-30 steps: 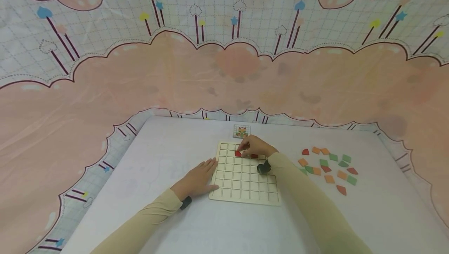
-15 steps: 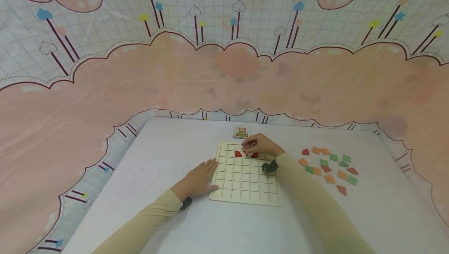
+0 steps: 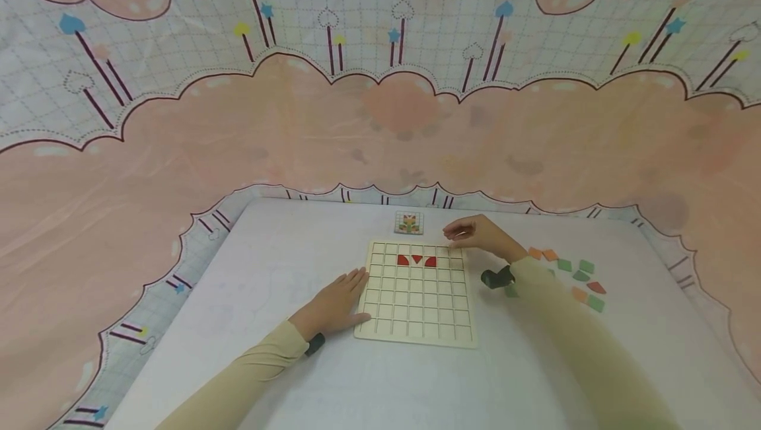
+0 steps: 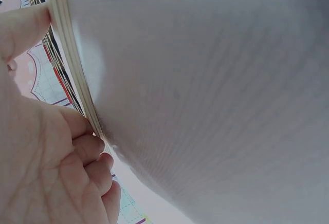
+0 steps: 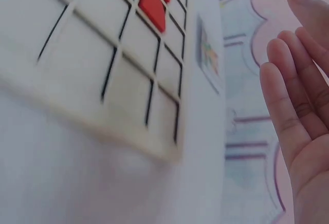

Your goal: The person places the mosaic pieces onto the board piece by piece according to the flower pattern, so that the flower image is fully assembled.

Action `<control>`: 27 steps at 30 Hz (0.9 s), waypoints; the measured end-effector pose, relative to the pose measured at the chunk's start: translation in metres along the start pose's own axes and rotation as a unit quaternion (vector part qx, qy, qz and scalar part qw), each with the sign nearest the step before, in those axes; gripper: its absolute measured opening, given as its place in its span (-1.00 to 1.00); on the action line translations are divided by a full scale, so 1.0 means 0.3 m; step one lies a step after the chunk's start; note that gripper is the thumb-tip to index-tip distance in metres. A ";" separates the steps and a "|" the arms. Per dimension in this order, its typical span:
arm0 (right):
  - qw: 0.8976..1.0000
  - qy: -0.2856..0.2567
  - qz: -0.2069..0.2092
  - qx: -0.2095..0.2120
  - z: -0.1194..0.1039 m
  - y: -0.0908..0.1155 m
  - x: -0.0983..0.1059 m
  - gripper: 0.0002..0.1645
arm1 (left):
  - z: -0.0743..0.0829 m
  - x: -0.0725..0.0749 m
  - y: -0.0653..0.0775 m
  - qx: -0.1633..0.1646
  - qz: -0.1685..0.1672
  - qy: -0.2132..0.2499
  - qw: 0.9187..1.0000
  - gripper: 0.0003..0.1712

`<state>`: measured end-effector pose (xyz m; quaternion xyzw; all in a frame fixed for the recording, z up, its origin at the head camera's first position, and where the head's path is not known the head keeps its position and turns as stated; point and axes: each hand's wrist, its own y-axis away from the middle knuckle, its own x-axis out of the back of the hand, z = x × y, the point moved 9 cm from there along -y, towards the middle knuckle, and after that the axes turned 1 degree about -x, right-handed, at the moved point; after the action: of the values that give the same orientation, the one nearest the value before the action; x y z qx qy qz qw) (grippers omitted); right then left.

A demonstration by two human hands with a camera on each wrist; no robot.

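A pale wooden grid board lies on the white table. In its second row from the far edge sit a red quarter-round tile, a red triangular tile and another red quarter-round tile. My left hand rests against the board's left edge, fingers and thumb touching the rim, as the left wrist view also shows. Above the board's far right corner hovers my right hand, fingers loosely bent. The right wrist view shows nothing held in that right hand.
Several loose orange, green and red tiles lie on the table to the right, partly hidden by my right forearm. A small pattern card lies just beyond the board. A patterned cloth rises behind the table.
My right hand has let go of the red triangular tile, which now lies in the grid between the two quarter-rounds, and has moved right. The left hand has stayed put.
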<state>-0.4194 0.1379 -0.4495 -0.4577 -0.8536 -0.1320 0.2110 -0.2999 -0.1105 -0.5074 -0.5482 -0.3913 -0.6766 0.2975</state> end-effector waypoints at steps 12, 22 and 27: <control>0.997 0.049 0.019 -0.055 0.085 0.222 0.161 -0.55 | -0.004 -0.005 -0.006 0.003 0.000 0.001 1.000 -0.02; 0.991 0.094 0.046 -0.089 0.209 0.383 0.209 -0.53 | -0.006 -0.007 -0.009 0.003 -0.002 0.002 1.000 -0.01; 0.988 0.062 0.049 -0.135 0.267 0.400 0.191 -0.50 | -0.002 -0.005 -0.010 -0.002 0.000 -0.002 1.000 -0.01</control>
<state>-0.3664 0.2786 -0.4882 -0.5142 -0.7895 -0.2642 0.2061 -0.3025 -0.1095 -0.5094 -0.5498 -0.3908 -0.6763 0.2960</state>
